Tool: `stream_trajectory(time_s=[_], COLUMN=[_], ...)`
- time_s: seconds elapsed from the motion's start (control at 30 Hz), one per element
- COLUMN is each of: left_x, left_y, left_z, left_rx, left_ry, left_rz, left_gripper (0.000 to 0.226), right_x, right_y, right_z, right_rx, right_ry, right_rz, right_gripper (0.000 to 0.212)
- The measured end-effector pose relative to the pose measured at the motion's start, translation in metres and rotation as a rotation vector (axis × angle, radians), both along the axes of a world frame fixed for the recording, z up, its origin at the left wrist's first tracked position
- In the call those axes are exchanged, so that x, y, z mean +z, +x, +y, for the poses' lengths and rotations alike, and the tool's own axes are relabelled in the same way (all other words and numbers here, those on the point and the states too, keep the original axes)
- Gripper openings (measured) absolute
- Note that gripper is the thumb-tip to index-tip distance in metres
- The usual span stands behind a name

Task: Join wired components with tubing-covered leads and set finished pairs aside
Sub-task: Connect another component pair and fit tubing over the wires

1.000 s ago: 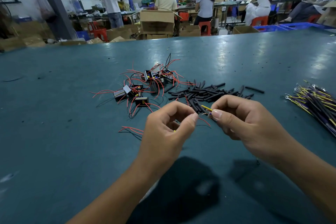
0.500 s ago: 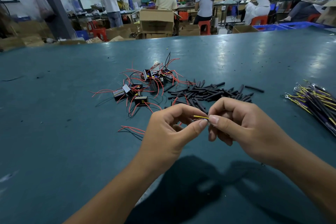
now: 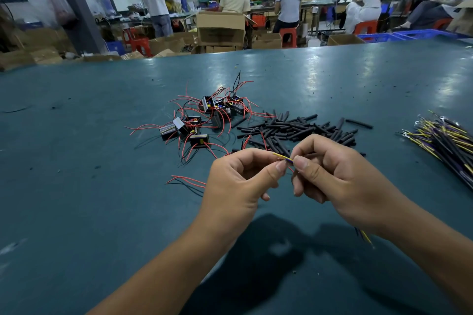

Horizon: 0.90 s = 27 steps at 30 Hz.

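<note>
Hands closed up since earlier frame: left hand (image 3: 238,181) and right hand (image 3: 330,174) now pinch thin yellow-purple wire (image 3: 282,157) at almost one spot. Wire's long axis runs left-far to right-near. Far side: black wired components with red leads (image 3: 202,120), black tubing pieces (image 3: 294,129). Right edge: yellow-purple wire bundle (image 3: 445,140). Open teal tabletop (image 3: 76,186) left, near.

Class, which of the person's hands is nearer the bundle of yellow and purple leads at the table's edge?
Right. The right hand lies toward the bundle; the left hand is farther.
</note>
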<state>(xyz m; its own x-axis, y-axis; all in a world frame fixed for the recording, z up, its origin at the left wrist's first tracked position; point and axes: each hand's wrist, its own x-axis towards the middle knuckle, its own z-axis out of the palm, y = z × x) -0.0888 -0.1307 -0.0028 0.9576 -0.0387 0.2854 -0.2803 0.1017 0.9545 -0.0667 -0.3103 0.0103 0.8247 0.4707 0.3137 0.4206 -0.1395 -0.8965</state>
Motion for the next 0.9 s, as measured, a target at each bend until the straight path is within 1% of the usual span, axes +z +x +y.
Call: stream_trajectory(time_s=[0.17,0.27,0.43,0.53,0.63,0.67,0.73,0.8,0.9], left_x=[-0.0034,-0.0032,-0.0006,-0.0007,-0.0019,-0.0024,-0.0039,-0.0050,-0.0054], left_y=[0.0007,0.0012,0.0020,0.0021,0.0022,0.0020,0.0007,-0.0004,0.0001], left_z=[-0.0037,-0.0046,-0.0020,-0.0004,0.0011,0.0014,0.0015,0.0007,-0.0007], left_rx=[0.047,0.039,0.031,0.061,0.095,0.104,0.116,0.123,0.159], left_ry=[0.004,-0.011,0.038,0.092,0.186,0.228,0.296,0.327,0.312], left_rz=[0.044,0.078,0.106,0.058,-0.049,-0.091,-0.157,-0.196,-0.228], left_gripper=[0.006,0.006,0.006,0.005,0.003,0.004,0.016,0.025,0.022], right_x=[-0.0025,-0.0029,0.0000,0.0009,0.0010,0.0013,0.0019,0.0021,0.0021], right_y=[-0.0011,-0.0013,-0.0001,0.0009,0.0011,0.0008,0.0002,-0.0005,-0.0015], right_z=[0.0024,0.0025,0.0001,-0.0008,-0.0008,-0.0006,-0.0002,0.0001,0.0012], right_rx=[-0.063,-0.088,-0.108,-0.097,-0.085,-0.080,-0.068,-0.063,-0.054], right_ry=[-0.030,-0.029,0.000,-0.008,0.007,0.013,0.029,0.046,0.058], right_rz=[-0.031,-0.050,-0.013,0.025,0.069,0.078,0.092,0.108,0.133], right_gripper=[0.011,0.014,0.012,0.013,0.014,0.014,0.014,0.015,0.015])
